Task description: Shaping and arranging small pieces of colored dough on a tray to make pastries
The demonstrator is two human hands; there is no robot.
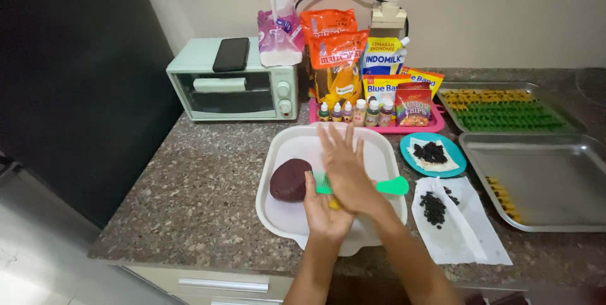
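1. In the head view, two hands are seen pressed together over a white tray (271, 153) on a speckled counter (196, 191).
2. The left hand (323, 211) is held palm up, underneath. The right hand (346, 167) is laid flat on top of it, with the fingers spread open and pointed away from the body.
3. A small yellow lump (333, 203) is squeezed between the two palms. Only a little bit of it is seen at the edge. Nothing is gripped by closed fingers.
4. A green plastic fork (388, 186) is laid across the tray, right under the hands. Its long side runs left to right, and its handle sticks out on the right.
5. A round dark purple dough ball (290, 179) is set in the tray, just left of the hands. The left hand is nearer to it.
6. A metal baking pan (536, 179) with a few small yellow pieces is placed well off to the right.
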